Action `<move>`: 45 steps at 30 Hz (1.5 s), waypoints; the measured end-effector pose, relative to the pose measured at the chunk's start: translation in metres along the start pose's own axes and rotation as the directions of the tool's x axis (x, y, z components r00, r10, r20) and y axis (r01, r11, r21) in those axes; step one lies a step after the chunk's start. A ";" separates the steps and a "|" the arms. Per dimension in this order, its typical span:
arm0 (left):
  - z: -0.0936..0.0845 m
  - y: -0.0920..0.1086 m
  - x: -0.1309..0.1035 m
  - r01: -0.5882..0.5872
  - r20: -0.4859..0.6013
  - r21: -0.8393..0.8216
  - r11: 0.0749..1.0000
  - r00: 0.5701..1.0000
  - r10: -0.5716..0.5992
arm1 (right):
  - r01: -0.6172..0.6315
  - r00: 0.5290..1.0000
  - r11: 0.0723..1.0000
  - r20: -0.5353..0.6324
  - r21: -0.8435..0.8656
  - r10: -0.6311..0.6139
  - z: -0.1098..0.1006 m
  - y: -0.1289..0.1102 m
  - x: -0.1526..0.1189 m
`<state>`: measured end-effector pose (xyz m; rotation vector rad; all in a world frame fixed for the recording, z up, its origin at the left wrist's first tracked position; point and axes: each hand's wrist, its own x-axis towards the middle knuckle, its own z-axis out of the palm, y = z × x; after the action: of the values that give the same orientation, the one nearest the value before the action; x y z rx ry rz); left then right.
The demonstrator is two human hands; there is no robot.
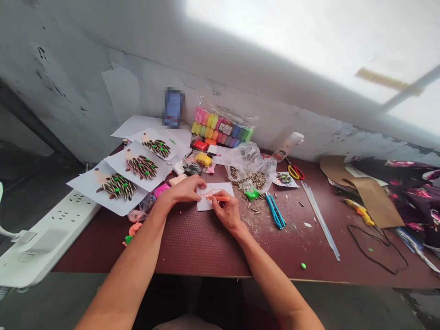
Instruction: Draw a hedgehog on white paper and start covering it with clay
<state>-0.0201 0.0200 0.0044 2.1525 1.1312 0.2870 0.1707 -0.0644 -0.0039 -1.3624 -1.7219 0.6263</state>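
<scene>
A small white card (225, 188) lies on the table, with an orange line drawing of a curved, hatched shape on it. My right hand (227, 210) is closed around an orange marker (222, 199), its tip down on the drawing. At the card's left edge rests my left hand (185, 189), thumb and fingers apart, holding nothing. Right of the card, striped sunflower seeds (257, 179) spill from a clear plastic bag (245, 160). A blue utility knife (275, 211) lies beside them.
Paper sheets with seed hedgehogs (118, 186) overlap at left, near a white power strip (51, 233). Coloured clay packs (223, 128) stand against the wall. Scissors (295, 172), glue sticks (321, 222) and a yellow glue gun (360, 211) with its cord lie at right.
</scene>
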 end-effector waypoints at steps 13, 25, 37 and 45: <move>0.000 -0.001 0.000 -0.026 -0.014 0.024 0.999 1.000 0.026 | -0.079 0.978 0.982 -0.177 0.170 0.109 -0.008 0.004 0.009; 0.009 0.007 0.009 0.002 -0.331 0.134 0.991 0.943 0.043 | -0.096 0.963 0.972 -0.226 0.213 0.145 -0.023 0.016 0.018; 0.021 0.007 0.014 -0.008 -0.261 0.239 0.971 0.963 0.072 | -0.063 0.996 0.987 -0.051 0.150 0.071 -0.021 0.013 0.026; 0.022 0.008 0.016 -0.007 -0.259 0.281 0.960 0.962 0.083 | -0.056 0.987 0.986 -0.138 0.155 0.078 -0.013 0.022 0.022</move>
<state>0.0054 0.0191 -0.0085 2.4437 1.3413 0.4780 0.1923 -0.0387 -0.0080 -1.3301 -1.4893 0.6655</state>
